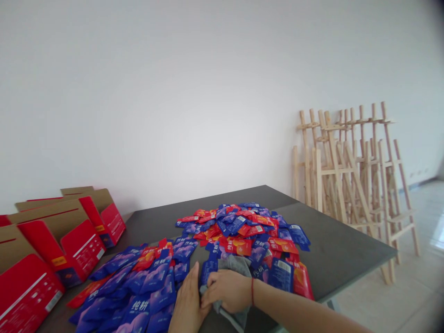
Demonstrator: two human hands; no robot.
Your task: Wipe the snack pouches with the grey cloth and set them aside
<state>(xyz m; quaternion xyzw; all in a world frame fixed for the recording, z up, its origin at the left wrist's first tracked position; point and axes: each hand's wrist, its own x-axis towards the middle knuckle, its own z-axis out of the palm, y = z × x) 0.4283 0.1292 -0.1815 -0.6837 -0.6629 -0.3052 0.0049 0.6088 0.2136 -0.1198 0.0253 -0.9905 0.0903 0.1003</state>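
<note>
My right hand (227,289), with a thin red band at the wrist, is closed on a bunched grey cloth (236,264) low on the dark table. Beside it, my left hand (187,298) has its fingers stretched out, its edge against a heap of blue and red packets (157,275). A blue packet (209,269) sits just beyond both hands; whether either one touches it I cannot tell. More blue and red packets (239,245) spread past the cloth and to its right. Part of the cloth hangs below my right hand.
Red open-topped cardboard boxes (85,247) stand in a row at the left. The dark table (333,249) ends in a corner at the right. Several wooden easels (342,185) lean by the white wall behind it, on a pale tiled floor.
</note>
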